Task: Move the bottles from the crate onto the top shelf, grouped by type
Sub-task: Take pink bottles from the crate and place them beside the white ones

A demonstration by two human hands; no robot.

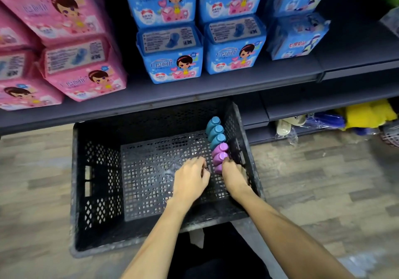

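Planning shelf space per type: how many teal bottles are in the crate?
3, in a row by the right wall of the crate: far teal bottle, middle teal bottle, near teal bottle beside the purple bottles. The right hand covers the row's near end.

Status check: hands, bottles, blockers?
Right hand grips nearest purple bottle; left hand curled beside it, grip unclear. Three blue bottles behind, along crate right wall. Nothing blocking the lift.

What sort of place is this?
Most likely a shop aisle: stacked pink packs and blue packs of one product fill a shelf, and a crate of bottles sits on the floor for stocking.
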